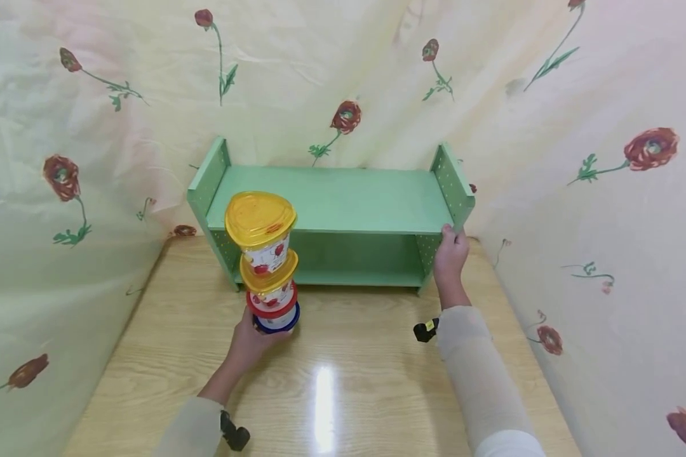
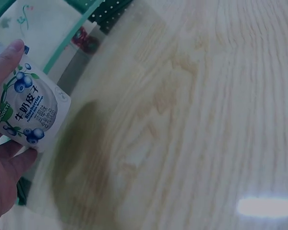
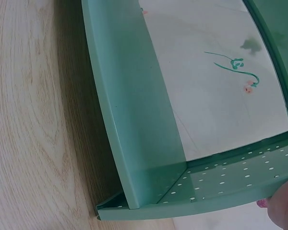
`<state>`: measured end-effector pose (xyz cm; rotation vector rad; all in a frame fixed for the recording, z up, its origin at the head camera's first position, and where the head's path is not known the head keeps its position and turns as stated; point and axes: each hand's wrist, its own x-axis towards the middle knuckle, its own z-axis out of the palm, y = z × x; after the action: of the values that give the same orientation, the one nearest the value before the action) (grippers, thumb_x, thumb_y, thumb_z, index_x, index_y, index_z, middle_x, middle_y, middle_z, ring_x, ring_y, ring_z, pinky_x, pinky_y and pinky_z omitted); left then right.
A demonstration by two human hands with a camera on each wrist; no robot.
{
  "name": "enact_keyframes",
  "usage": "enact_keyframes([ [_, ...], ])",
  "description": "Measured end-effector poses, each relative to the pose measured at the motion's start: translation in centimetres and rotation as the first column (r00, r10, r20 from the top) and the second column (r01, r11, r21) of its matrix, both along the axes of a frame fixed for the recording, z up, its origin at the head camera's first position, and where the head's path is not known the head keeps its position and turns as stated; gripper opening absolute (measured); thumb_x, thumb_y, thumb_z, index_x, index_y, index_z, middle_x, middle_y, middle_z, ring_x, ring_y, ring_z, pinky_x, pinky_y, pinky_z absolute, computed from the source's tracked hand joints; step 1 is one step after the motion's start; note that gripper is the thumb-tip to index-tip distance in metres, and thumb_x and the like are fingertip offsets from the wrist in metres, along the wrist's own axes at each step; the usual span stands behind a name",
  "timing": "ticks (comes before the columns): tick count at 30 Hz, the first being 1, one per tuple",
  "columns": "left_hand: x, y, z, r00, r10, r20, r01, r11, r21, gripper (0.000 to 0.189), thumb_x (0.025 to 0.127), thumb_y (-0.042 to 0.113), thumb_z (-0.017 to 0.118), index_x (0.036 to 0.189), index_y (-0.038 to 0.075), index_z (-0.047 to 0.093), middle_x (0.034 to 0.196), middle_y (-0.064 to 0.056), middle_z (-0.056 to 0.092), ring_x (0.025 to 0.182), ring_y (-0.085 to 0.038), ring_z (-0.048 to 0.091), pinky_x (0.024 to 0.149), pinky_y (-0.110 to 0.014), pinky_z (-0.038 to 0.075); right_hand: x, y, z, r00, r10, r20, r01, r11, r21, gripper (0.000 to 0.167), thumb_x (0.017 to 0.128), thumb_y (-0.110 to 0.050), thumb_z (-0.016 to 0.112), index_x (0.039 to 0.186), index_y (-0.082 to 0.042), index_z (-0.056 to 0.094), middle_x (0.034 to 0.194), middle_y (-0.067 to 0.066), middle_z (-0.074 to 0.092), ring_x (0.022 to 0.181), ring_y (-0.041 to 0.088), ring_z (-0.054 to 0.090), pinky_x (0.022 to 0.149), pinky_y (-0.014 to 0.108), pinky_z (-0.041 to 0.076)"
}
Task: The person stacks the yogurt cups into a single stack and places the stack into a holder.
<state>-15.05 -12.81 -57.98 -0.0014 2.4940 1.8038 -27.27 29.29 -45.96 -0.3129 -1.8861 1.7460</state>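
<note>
My left hand [image 1: 250,341] holds a stack of yogurt cups from its lowest one, in front of the shelf's left side. From the top, the stack has a big yellow-lidded cup [image 1: 261,222], a second yellow-lidded cup [image 1: 269,273], a red-rimmed cup [image 1: 271,301] and a blue-rimmed cup [image 1: 277,322]. The left wrist view shows the lowest cup's blueberry label [image 2: 36,103] between thumb and fingers. My right hand [image 1: 451,257] grips the right side panel of a green two-tier shelf [image 1: 331,197]; only part of this hand shows in the right wrist view.
The shelf stands on a light wooden table [image 1: 354,343] near the back. Flower-patterned cloth [image 1: 297,70] hangs behind and along both sides. A lower board [image 3: 134,105] and a dotted side panel [image 3: 230,175] frame the shelf's lower tier.
</note>
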Motion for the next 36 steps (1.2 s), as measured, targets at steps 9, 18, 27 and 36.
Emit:
enact_keyframes([
  [9,-0.7,2.4,1.1,0.999,-0.05,-0.003,0.05,0.999,0.021,0.106,0.067,0.048,0.092,0.152,0.028,0.031,0.147,-0.001,0.048,0.137,-0.032,0.044,0.11,-0.057,0.041,-0.3,0.3,0.0,1.0,-0.009,-0.018,0.008,1.0,-0.029,0.027,0.103,-0.021,0.048,0.114,-0.003,0.065,0.108,-0.001,0.061,0.099,0.014,0.046,0.09,0.028,0.039],
  [18,-0.9,4.2,2.0,0.995,-0.096,-0.022,0.097,0.995,0.022,0.102,0.07,0.045,0.092,0.151,0.029,0.032,0.146,0.001,0.049,0.137,-0.031,0.045,0.109,-0.057,0.042,-0.1,0.4,-0.1,1.0,-0.011,0.0,0.011,1.0,-0.019,0.036,0.103,-0.021,0.048,0.127,0.001,0.063,0.118,0.004,0.061,0.104,0.012,0.046,0.094,0.027,0.04],
  [27,-1.2,5.4,2.7,0.994,-0.107,-0.012,0.107,0.994,0.016,0.098,0.071,0.04,0.092,0.149,0.03,0.034,0.145,0.002,0.05,0.136,-0.031,0.047,0.109,-0.056,0.043,-0.3,-0.1,0.0,0.998,-0.04,-0.038,0.04,0.999,0.004,0.029,0.103,-0.022,0.049,0.111,0.001,0.064,0.096,0.004,0.055,0.09,0.013,0.043,0.083,0.027,0.038],
  [36,-2.1,6.4,3.8,0.995,-0.101,-0.016,0.101,0.995,0.004,0.104,0.067,0.047,0.092,0.151,0.029,0.033,0.146,0.0,0.05,0.135,-0.032,0.047,0.108,-0.056,0.043,-0.4,0.0,-0.2,0.999,-0.043,-0.012,0.043,0.999,-0.01,0.029,0.102,-0.025,0.049,0.114,-0.003,0.064,0.11,0.004,0.06,0.099,0.014,0.045,0.091,0.029,0.039],
])
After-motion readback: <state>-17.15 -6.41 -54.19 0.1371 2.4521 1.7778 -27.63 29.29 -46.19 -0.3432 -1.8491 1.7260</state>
